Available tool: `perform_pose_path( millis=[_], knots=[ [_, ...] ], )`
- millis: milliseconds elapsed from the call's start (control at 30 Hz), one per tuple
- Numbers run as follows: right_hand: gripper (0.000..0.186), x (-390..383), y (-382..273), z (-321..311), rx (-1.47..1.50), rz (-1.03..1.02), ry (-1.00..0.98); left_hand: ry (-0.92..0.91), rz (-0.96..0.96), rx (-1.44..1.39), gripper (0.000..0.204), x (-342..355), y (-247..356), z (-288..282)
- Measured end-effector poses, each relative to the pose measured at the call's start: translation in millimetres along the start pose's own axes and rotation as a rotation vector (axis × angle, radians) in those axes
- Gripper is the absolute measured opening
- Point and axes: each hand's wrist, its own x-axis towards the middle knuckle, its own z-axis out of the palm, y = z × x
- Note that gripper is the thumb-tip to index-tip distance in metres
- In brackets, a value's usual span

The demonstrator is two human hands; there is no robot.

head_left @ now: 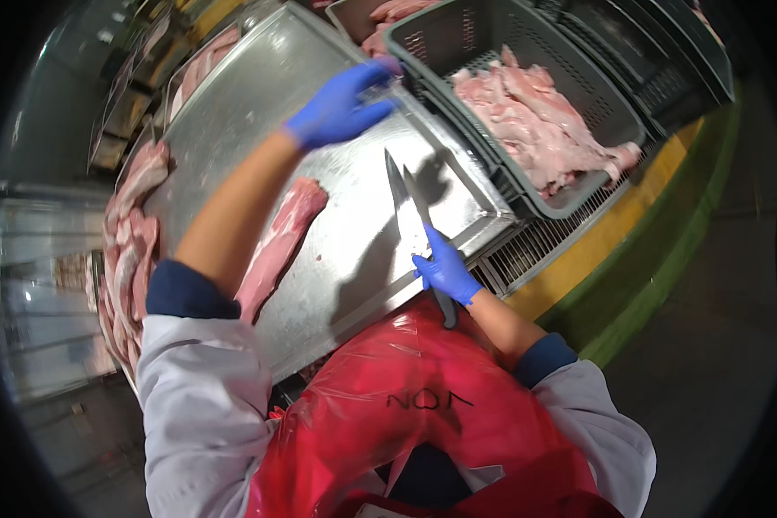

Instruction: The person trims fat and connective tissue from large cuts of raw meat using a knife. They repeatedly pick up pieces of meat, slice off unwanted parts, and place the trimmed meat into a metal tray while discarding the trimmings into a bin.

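Observation:
My left hand [341,108], in a blue glove, is raised near the tray's far right edge with thumb and fingers apart. My right hand [445,268], also gloved in blue, grips a long knife [414,197] over the right part of the metal tray [285,60], its blade pointing away from me and its dark handle toward my red apron [345,432]. A long strip of pink meat [281,242] lies on the tray below my left forearm, partly hidden by it. More meat pieces [129,242] are heaped along the tray's left side.
A grey perforated crate [604,104] of pale meat scraps [531,112] sits at the right, beside dark crates [682,60]. Further meat trays stand behind. A metal grate [518,259], a yellow strip and a green floor edge run along the right. Metal racks are at the upper left.

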Motion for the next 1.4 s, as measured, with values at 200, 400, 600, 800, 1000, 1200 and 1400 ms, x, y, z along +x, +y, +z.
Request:
perform_pose_path(
  millis=[200,400,600,800,1000,1200,1400],
  knots=[
    [0.087,87,-18,63,-0.054,-0.013,-0.059,-0.085,-1.362,0.447,0.071,-488,-157,37],
    [0.086,197,-20,183,-0.301,-0.024,-0.058,0.106,-1.236,0.404,0.06,-572,-66,91],
    [0.084,231,-86,194,-0.789,-0.129,-0.054,-0.094,-1.096,0.111,0.069,-567,-54,96],
    [0.082,238,-86,210,-0.898,0.025,-0.122,0.128,-1.026,0.019,0.069,-557,-50,113],
    [0.081,128,-89,202,-0.571,0.287,-0.153,0.275,-1.077,-0.005,0.063,-549,-51,133],
    [0.084,173,-85,204,-0.592,0.187,-0.069,0.21,-1.059,0.063,0.053,-520,-60,93],
    [0.082,-17,-115,184,-0.326,0.481,-0.29,0.71,-1.05,-0.087,0.036,-472,-119,72]
  ],
)
